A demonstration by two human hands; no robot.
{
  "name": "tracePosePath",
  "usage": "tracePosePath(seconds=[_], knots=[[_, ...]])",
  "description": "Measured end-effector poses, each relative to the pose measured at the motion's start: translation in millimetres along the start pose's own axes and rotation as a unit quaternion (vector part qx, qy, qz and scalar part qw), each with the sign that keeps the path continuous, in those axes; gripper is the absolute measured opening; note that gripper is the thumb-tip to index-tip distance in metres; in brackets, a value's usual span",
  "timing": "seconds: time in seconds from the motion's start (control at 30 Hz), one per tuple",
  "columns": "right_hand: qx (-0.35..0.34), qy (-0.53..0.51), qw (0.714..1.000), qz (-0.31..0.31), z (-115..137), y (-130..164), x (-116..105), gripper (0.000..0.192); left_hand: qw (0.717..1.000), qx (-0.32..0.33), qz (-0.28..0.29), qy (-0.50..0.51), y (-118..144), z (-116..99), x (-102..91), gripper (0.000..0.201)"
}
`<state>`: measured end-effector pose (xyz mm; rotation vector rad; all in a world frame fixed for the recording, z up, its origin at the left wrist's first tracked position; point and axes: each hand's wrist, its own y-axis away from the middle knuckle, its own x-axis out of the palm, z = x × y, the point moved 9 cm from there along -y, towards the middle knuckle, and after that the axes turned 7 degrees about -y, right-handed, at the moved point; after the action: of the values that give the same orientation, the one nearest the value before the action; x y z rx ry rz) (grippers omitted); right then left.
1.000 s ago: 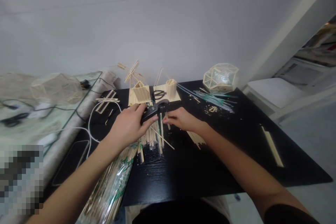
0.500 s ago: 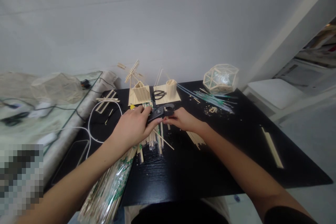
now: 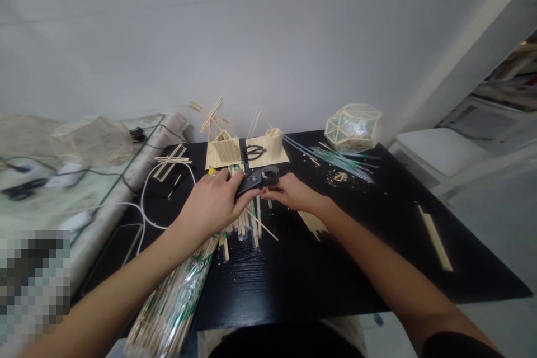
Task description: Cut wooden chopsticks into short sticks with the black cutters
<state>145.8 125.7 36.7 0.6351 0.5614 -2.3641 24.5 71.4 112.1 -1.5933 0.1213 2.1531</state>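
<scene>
My left hand (image 3: 213, 203) grips a black cutter (image 3: 258, 178) over a heap of cut bamboo sticks (image 3: 244, 221) on the black table (image 3: 356, 246). My right hand (image 3: 291, 193) pinches a short stick right at the cutter's jaws; the stick itself is mostly hidden by my fingers. A long plastic-wrapped bundle of skewers (image 3: 174, 301) lies under my left forearm and runs off the table's near edge.
Behind the hands stand small stick models (image 3: 222, 148), a stick cup (image 3: 274, 142) and black scissors (image 3: 253, 151). A faceted stick globe (image 3: 353, 125) and green-tipped sticks (image 3: 342, 158) lie far right. A flat stick (image 3: 435, 238) is at right, a white cable (image 3: 145, 201) at left.
The cutter swung down from a raised tilt to lie low over the sticks, and both hands drew close together at its jaws. In the last half second almost nothing moved.
</scene>
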Motion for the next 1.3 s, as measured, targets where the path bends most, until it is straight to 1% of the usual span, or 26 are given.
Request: tracePosePath(seconds=[0.13,0.33,0.5,0.6,0.67,0.77,0.87,0.93,1.0,1.03,1.1,1.2,1.27,1.3], knots=[[-0.005,0.000,1.000,0.003,-1,0,1,0.013,1.000,-0.003,0.016,0.005,-1,-1,1.4,0.057],[-0.011,0.022,1.000,0.011,2,-1,2,0.017,0.998,-0.024,0.046,0.025,-2,2,10.4,0.056],[-0.022,0.026,0.999,0.013,4,-1,2,0.018,0.998,-0.028,0.051,0.029,-3,4,13.3,0.057],[-0.011,0.032,0.999,0.011,5,-1,2,0.020,0.998,-0.026,0.042,0.033,-4,7,12.0,0.058],[0.010,0.002,1.000,0.015,5,0,0,0.020,0.998,-0.027,0.033,0.038,-6,12,12.3,0.060],[0.059,-0.110,0.991,0.037,1,3,-6,0.017,0.996,-0.060,0.029,0.052,-6,28,18.7,0.066],[0.138,-0.202,0.969,0.030,-16,10,-20,0.017,0.989,-0.110,0.016,0.098,-4,43,27.3,0.067],[0.187,-0.211,0.959,0.004,-33,14,-29,0.022,0.981,-0.114,0.002,0.155,-3,43,32.6,0.065],[0.215,-0.170,0.961,-0.017,-48,16,-31,0.025,0.971,-0.111,0.008,0.210,-2,37,40.7,0.063],[0.224,-0.134,0.965,-0.017,-54,15,-27,0.023,0.965,-0.107,0.019,0.238,-2,32,46.1,0.062],[0.228,-0.042,0.973,0.002,-62,13,-13,0.015,0.947,-0.097,0.046,0.302,-1,21,57.9,0.060],[0.195,0.089,0.976,0.039,-63,5,11,0.011,0.920,-0.070,0.057,0.382,0,7,70.2,0.054],[0.174,0.142,0.974,0.039,-60,2,18,0.014,0.913,-0.044,0.048,0.402,1,0,74.1,0.051],[0.169,0.157,0.973,0.030,-58,2,16,0.017,0.913,-0.034,0.040,0.405,1,-2,75.1,0.049]])
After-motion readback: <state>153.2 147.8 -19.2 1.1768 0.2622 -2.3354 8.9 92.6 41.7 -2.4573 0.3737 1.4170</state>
